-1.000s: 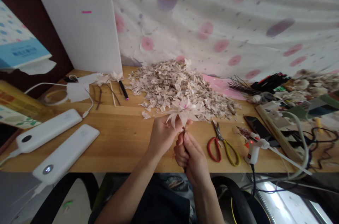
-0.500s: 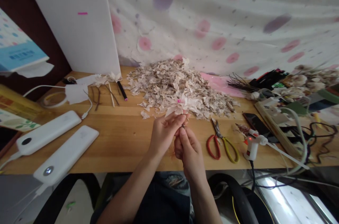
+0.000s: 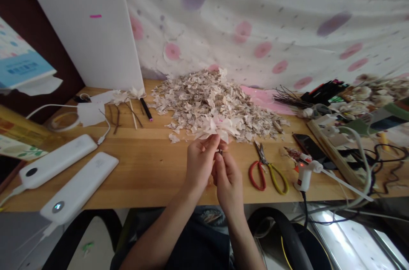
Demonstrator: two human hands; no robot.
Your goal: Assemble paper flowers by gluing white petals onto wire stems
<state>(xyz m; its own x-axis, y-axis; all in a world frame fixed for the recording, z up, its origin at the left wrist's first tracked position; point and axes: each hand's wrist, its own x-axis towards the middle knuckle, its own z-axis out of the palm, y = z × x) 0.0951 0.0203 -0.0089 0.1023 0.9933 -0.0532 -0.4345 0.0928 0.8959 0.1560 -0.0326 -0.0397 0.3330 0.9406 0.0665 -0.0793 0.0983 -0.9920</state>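
Observation:
A pale handmade flower (image 3: 212, 126) with papery, pointed petals and a touch of pink at its centre is held up at the near edge of a heap of dry petals (image 3: 204, 95). Just under its head, my left hand (image 3: 202, 157) pinches it with thumb and fingers closed. My right hand (image 3: 228, 176) is closed lower down, thumb on top, gripping the thin dark stem that shows between the two hands. Most of the stem is hidden by my fingers. To the right of my right hand lie scissors (image 3: 263, 163) with one red and one yellow handle, blades slightly apart.
White power banks (image 3: 79, 187) with cables lie at the left. A black marker (image 3: 146, 109) and several twigs rest behind them. At the right stand a white glue gun (image 3: 303, 172) with a red light, a phone (image 3: 308, 147), a power strip (image 3: 335, 150) and tangled cables.
The flower's head has tipped, so its pink centre shows less. Both hands have shifted slightly and remain closed at the stem.

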